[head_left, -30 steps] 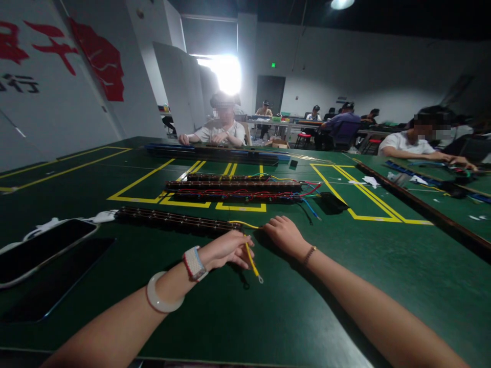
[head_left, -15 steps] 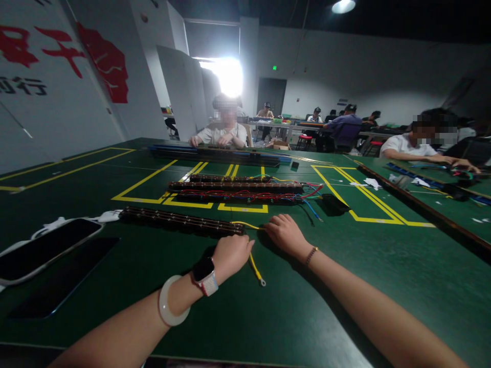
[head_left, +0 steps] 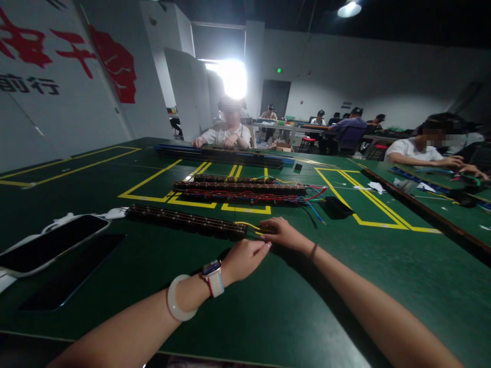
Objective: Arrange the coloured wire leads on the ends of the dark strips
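Note:
My left hand (head_left: 245,259), with a watch and a white bangle on the wrist, lies palm down just in front of the right end of a long dark terminal strip (head_left: 184,221). Its fingers are pressed together over the loose end of a yellow wire (head_left: 251,225), which is hidden beneath them. My right hand (head_left: 283,233) rests on the green table (head_left: 268,317) at the strip's right end. Its curled fingers pinch the same yellow wire where it leaves the strip. The fingertips of the two hands almost touch.
Two more strips with red, blue and yellow wires (head_left: 245,191) lie inside yellow floor-tape boxes farther back. A phone (head_left: 49,244) and a dark pad (head_left: 72,278) lie at the left. A small black box (head_left: 335,205) sits to the right. Other people sit at tables behind.
My left hand turned palm down and slid right to the strip's end, and the wire's dangling tip went out of sight under it. My right hand stayed and closed on the wire.

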